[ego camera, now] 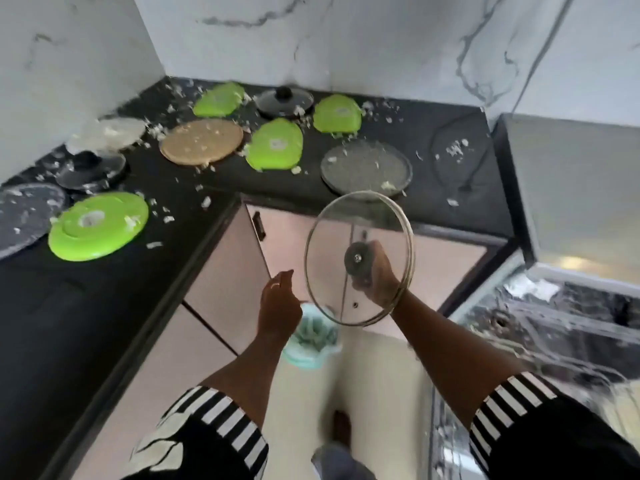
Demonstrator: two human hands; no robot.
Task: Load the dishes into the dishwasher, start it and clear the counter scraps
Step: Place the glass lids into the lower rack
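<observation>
Glass lid [329, 237] hangs in the air in front of you, off the surface [104, 306] and before the pale cabinet doors [221, 271] in the corner. It stands nearly on edge. Its underside and centre screw face you, and its knob points away toward the cabinets. The metal-rimmed disc reads as an oval with its long axis close to upright. In the view, its top rim overlaps the front edge of the grey plate [366, 169].

Your right hand [375, 275] is behind the glass, fingers wrapped round the knob. Your left hand [278, 303] is raised just beside the lid's left rim without touching it. Its fingers are curled in with the thumb tip against the forefinger, and nothing shows between them.

On the black L-shaped surface lie four green plates: one near the left front edge [98, 225], one in the middle [275, 144] and two toward the back wall [219, 99] [337, 114]. A tan plate [202, 142] lies just left of the middle green one. A dark lid with a black knob [284, 100] sits at the back between the two far green plates. Another dark lid [90, 169] lies on the left arm, beside a pale clear dish [107, 133] and a grey plate [24, 216] at the frame edge. White scraps [455, 148] are scattered across the surface and the dishes.

A pale teal bin [313, 337] stands on the floor below your hands.
</observation>
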